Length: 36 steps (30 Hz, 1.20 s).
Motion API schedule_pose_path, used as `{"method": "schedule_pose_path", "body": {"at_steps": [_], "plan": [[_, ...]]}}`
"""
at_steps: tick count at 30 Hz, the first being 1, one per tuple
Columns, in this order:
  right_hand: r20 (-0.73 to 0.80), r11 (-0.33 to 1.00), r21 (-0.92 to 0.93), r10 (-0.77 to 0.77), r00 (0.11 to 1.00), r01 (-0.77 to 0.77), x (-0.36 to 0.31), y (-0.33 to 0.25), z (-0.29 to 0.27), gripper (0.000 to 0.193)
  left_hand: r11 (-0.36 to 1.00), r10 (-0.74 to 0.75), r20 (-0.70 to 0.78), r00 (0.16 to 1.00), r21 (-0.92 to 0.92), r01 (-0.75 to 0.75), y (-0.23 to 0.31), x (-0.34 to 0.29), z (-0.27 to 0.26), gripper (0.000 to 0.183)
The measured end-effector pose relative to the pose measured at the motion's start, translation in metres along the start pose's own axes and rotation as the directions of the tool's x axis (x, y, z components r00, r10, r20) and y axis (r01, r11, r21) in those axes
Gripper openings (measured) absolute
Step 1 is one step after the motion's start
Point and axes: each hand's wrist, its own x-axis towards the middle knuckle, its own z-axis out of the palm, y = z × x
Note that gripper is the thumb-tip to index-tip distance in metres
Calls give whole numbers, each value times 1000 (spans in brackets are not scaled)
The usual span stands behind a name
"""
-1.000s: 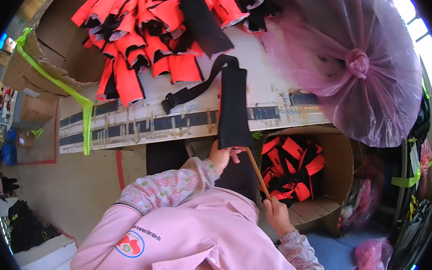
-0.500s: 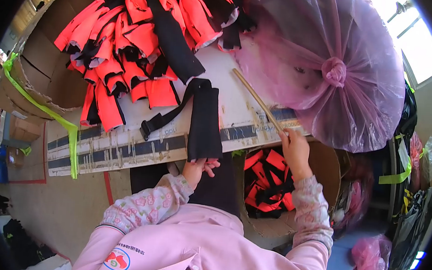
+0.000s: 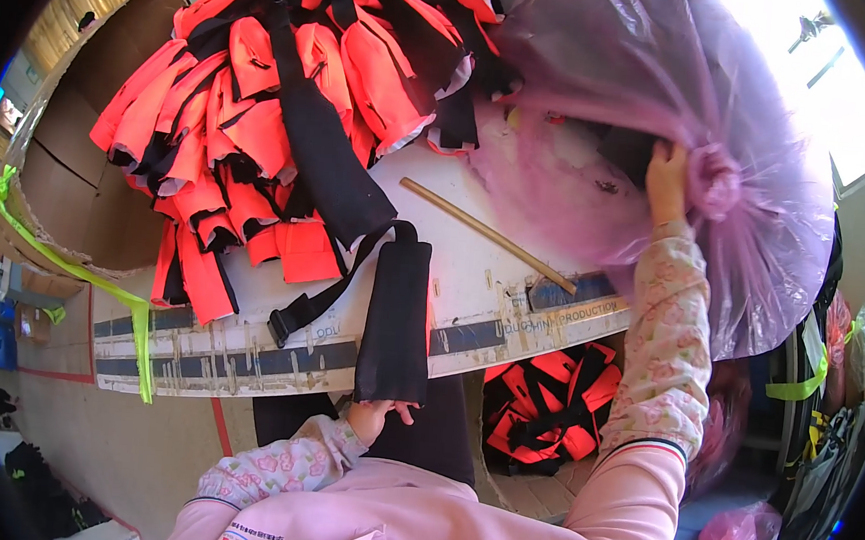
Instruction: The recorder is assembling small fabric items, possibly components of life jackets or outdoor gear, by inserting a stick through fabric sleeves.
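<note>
My left hand (image 3: 378, 419) is at the near end of a black padded strap (image 3: 396, 318), its fingers curled under the strap's lower edge and partly hidden. A webbing strap with a black buckle (image 3: 294, 321) runs from its top. My right hand (image 3: 667, 181) reaches far right beside the knot of a big pink plastic bag (image 3: 765, 243). Its fingers look closed on the edge of a flat black piece (image 3: 626, 155), partly veiled by the plastic. A thin wooden stick (image 3: 485, 234) lies on the white worktable (image 3: 459, 317) between my hands.
A heap of orange and black padded straps (image 3: 252, 127) covers the table's far left. Behind it stands an open cardboard box (image 3: 89, 156), with a yellow-green band (image 3: 71, 270) hanging over the table corner. Below the table's front edge, another carton holds orange and black pieces (image 3: 553, 404).
My right hand has let go of the wooden stick, now lying on the table, and moved up right to the pink bag. A black piece now shows beside it. My left hand stays at the strap.
</note>
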Motion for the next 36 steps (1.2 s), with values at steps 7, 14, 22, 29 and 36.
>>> {"method": "schedule_pose_path", "body": {"at_steps": [7, 14, 22, 29, 36], "plan": [[144, 906, -411, -50, 988, 106, 69, -40, -38, 34, 991, 0, -8, 1000, 136, 1, -27, 2, -19, 23], [269, 822, -557, 41, 962, 121, 17, 59, -52, 29, 981, 42, 126, 991, 185, -66, -37, 6, -32, 39], [386, 628, -755, 191, 903, 189, -6, 122, -44, 24, 987, -111, -31, 993, 111, 113, -8, 4, -14, 21], [314, 554, -778, -66, 947, 297, -21, 101, -41, 23, 945, 58, 143, 988, 312, -101, -17, 7, -27, 33], [342, 802, -533, -88, 936, 270, -42, 9, -48, 23, 944, 107, 119, 987, 300, -139, -3, 3, -15, 25]]}}
